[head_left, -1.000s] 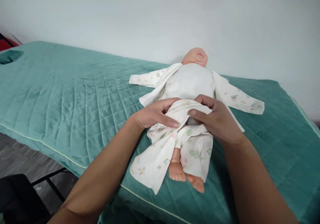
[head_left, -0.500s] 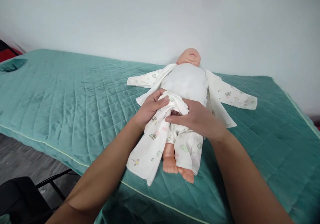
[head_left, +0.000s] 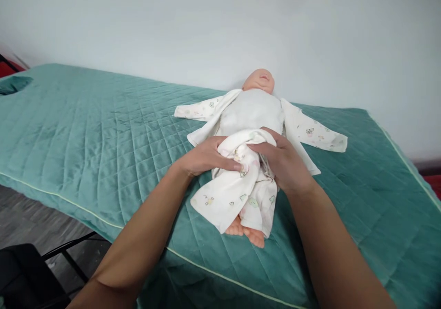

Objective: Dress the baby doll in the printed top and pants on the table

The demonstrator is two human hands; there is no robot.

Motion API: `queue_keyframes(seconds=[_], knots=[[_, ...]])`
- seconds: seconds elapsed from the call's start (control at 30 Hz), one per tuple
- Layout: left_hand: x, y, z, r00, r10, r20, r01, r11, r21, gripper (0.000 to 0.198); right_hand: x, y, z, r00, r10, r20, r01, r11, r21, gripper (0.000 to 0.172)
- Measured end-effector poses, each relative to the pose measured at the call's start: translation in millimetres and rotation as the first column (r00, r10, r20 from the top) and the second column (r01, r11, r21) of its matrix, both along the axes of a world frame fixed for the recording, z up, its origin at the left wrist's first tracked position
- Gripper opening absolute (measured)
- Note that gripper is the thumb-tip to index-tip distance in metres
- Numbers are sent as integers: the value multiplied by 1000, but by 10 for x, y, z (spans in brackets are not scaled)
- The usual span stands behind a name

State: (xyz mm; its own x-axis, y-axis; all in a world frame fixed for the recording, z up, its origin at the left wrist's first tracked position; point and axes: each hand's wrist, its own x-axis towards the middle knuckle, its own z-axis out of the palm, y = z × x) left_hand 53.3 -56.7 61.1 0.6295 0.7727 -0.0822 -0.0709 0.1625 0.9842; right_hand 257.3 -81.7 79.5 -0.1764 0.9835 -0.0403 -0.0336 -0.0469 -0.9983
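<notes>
A baby doll [head_left: 260,81] lies on its back on a bed, in an open white printed jacket [head_left: 315,132] with its sleeves spread and its pale torso bare. My left hand [head_left: 208,155] is closed on a printed white baby garment [head_left: 220,198], thumb on top, over the doll's lower body. On the other side, my right hand [head_left: 289,164] grips the same garment's rolled upper edge, its thumb pointing inward. One end of the cloth hangs over the doll's legs. Below it, printed trouser fabric [head_left: 263,208] and the doll's feet [head_left: 253,236] show. Most fingertips are hidden in the folds.
Green quilted cover [head_left: 103,129] spreads over the bed, with an opening [head_left: 15,84] at the far left. Behind stands a white wall [head_left: 172,28]. A black object [head_left: 27,272] with thin black bars is on the floor at lower left.
Both hands have shifted right, and the garment's upper edge is drawn wider between them. The hanging cloth end has moved right and up, now covering the doll's lower leg.
</notes>
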Motion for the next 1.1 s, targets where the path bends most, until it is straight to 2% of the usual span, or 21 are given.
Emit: queue_keyframes(seconds=[0.07,0.2,0.33,0.4,0.47,0.53,0.63,0.73,0.97,1.1], knots=[[25,-9,-42,995,45,92,-42,998,-37,46,-22,-21,7,999,11,43,-12,1000,20,24],[88,-19,-126,954,129,270,-110,990,-86,52,-36,-43,46,993,78,83,-83,995,49,34],[97,-23,-146,947,170,271,-146,984,-107,53,10,-34,128,932,297,207,-306,952,13,37],[87,-24,-141,949,179,260,-159,982,-98,55,32,-34,147,903,346,253,-352,936,-23,34],[74,-24,-125,953,175,249,-162,984,-73,56,53,-38,127,920,328,215,-327,944,-44,32],[57,-26,-93,963,150,224,-145,989,-38,55,77,-40,77,950,293,106,-288,956,-58,32],[27,-43,-33,986,88,140,-88,996,-3,48,111,-30,0,961,273,-32,-275,960,-60,41],[23,-96,-7,990,73,118,-70,997,-28,46,111,-18,-24,957,283,-65,-286,958,-38,48],[172,-422,20,902,276,332,-227,957,-178,40,40,-45,31,957,287,40,-290,952,102,41],[228,-747,109,856,400,328,-311,905,-292,37,64,-23,44,931,292,221,-333,926,179,29]])
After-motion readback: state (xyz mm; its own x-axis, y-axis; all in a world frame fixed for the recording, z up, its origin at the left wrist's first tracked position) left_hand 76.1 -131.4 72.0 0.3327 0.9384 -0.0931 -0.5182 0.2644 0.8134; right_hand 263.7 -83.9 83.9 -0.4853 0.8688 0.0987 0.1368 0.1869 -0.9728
